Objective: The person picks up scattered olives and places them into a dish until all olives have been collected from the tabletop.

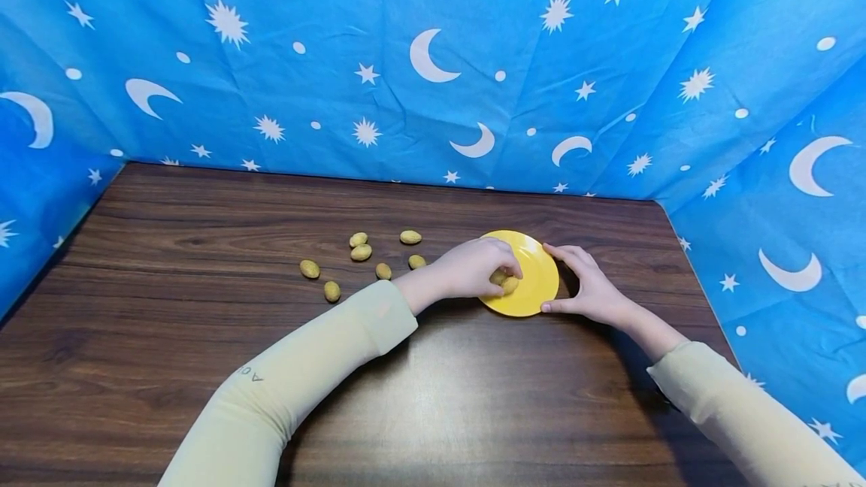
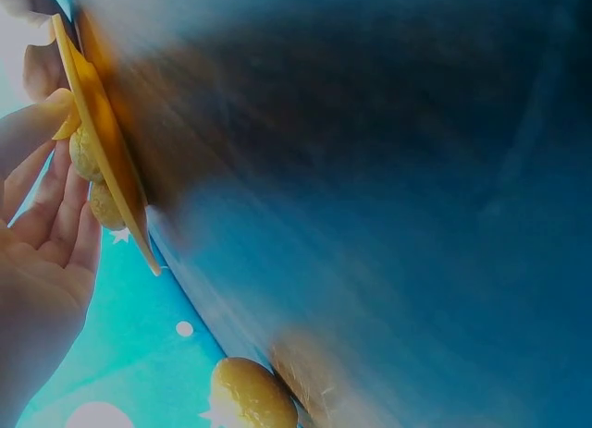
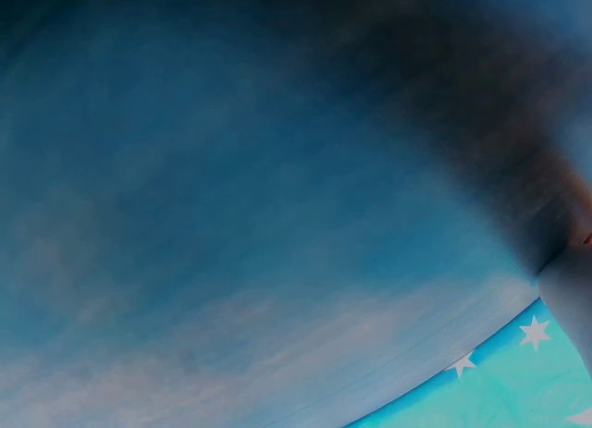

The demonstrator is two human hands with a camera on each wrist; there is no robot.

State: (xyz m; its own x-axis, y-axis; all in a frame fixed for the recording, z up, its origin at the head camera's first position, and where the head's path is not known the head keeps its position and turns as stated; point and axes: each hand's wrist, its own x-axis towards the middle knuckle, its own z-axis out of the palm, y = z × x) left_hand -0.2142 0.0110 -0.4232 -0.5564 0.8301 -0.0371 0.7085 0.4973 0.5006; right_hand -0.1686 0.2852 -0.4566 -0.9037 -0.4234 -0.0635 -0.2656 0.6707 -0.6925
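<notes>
My right hand (image 1: 591,291) holds the right side of a round yellow plate (image 1: 537,276), thumb at the near rim and fingers at the far rim. Over the plate's left half is my left hand (image 1: 476,269), its thumb and fingers bent round a small yellow-brown potato (image 2: 67,125). Other potatoes lie on the plate under those fingers, one potato (image 1: 510,286) showing beside the thumb. The left wrist view shows the left hand (image 2: 42,271) close against the plate (image 2: 120,169). Only an edge of the right hand (image 3: 572,294) appears in the right wrist view.
Several loose potatoes (image 1: 361,252) are scattered on the dark wooden table (image 1: 203,307), left of the plate. The nearest ones lie close by the left wrist. A blue cloth (image 1: 325,36) with white moons and stars hangs round the table's back and sides.
</notes>
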